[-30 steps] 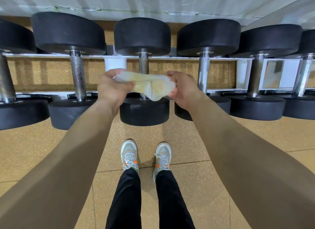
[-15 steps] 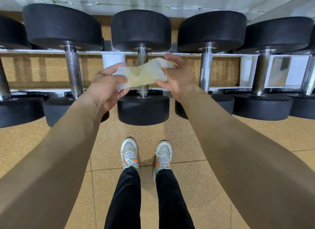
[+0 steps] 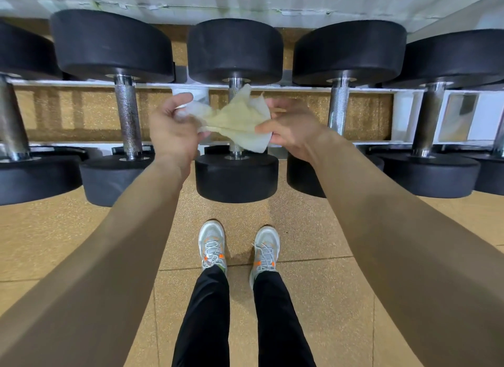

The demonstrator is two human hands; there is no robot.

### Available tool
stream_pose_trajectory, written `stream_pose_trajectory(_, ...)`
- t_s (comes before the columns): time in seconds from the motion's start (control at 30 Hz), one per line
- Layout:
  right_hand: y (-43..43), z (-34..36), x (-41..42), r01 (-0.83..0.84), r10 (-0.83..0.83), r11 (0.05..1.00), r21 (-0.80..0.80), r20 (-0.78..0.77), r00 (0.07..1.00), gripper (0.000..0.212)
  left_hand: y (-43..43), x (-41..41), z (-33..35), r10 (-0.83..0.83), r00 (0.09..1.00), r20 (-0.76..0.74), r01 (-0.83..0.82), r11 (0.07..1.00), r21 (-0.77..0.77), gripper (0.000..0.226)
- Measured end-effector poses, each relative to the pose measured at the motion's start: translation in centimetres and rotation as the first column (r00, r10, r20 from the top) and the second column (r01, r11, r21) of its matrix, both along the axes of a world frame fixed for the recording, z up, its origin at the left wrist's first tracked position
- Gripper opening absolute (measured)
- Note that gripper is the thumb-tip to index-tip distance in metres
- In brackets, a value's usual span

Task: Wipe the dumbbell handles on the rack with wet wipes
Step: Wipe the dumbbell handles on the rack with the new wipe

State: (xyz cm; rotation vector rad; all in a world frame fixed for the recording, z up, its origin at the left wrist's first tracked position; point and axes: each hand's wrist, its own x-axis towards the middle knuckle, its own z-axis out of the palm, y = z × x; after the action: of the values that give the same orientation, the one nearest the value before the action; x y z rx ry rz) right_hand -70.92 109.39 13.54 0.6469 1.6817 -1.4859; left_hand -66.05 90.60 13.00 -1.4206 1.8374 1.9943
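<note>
Since the frame half a second earlier, the wet wipe (image 3: 240, 121) has been drawn out from a bunched wad into a wider, creased sheet, and the hands have moved slightly apart.

Handling, as judged: the wipe is light, limp and damp. It carries no shape of its own and will cling and fold. Take hold at opposite edges to keep it open, then wrap it round the knurled centre handle (image 3: 235, 87). The knurling should offer good friction.

Left hand (image 3: 171, 132): fingers curled, pinching the wipe's left edge. Right hand (image 3: 296, 129): thumb and fingers closed on the right edge. The wipe spans between both hands, directly in front of the centre handle. Whether it touches the handle cannot be determined. Neighbouring handles stand beyond each hand's outer side.
</note>
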Motion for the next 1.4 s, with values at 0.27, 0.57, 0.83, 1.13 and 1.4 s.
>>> stream_pose_trajectory(0.27, -1.2, -0.6, 0.9, 0.101, -0.097, 0.99, 0.102, -0.048, 0.994, 0.049, -0.7, 2.4, -2.6, -0.347, 0.936, 0.054, 0.348, 0.897, -0.272, 0.037)
stream_pose_trajectory(0.57, -3.5, -1.9, 5.0, 0.11, 0.009, 0.836, 0.537, -0.214, 0.977, 0.039, 4.0, -0.3, -0.7, -0.531, 0.768, 0.357, 0.635, 0.702, -0.323, 0.019)
stream_pose_trajectory(0.83, -5.4, -4.1, 7.5, 0.456, -0.268, 0.743, 0.49, -0.406, 0.873, 0.016, 6.2, -4.0, -5.3, -0.379, 0.856, 0.351, 0.367, 0.924, 0.104, 0.042)
stream_pose_trajectory(1.13, -5.5, -4.4, 7.8, 0.466, -0.262, 0.743, 0.48, -0.432, 0.863, 0.02, 4.8, -7.3, -6.6, -0.293, 0.943, 0.157, 0.25, 0.936, 0.249, 0.069)
stream_pose_trajectory(1.4, -5.7, -3.8, 7.5, 0.418, -0.232, 0.742, 0.524, -0.384, 0.894, 0.023, 4.3, -3.3, -6.5, -0.571, 0.774, 0.272, 0.462, 0.804, 0.373, 0.038)
